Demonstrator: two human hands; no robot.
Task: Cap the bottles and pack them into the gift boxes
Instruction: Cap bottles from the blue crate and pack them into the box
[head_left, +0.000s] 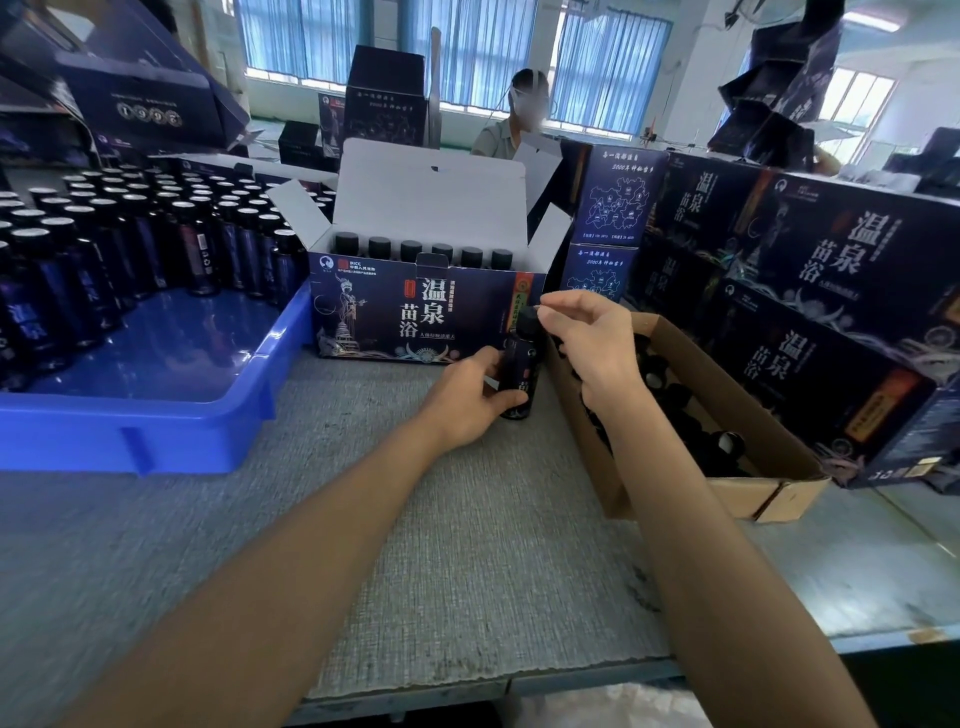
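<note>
My left hand (470, 397) grips a dark bottle (519, 366) that stands upright on the grey table mat, just in front of the open gift box (415, 317). The fingers of my right hand (587, 338) pinch the black cap (529, 319) on top of that bottle. A row of capped bottles (421, 249) stands inside the gift box, whose white lid flap is raised. A blue tray (171, 415) at the left holds several uncapped bottles (130, 239) with silver tops. Loose black caps (691, 415) fill the brown carton (727, 483) under my right wrist.
Closed dark gift boxes (810, 312) are stacked at the right, more folded boxes (130, 88) at the upper left. A person (511, 122) sits behind the table. The table's front edge (519, 680) runs below my forearms.
</note>
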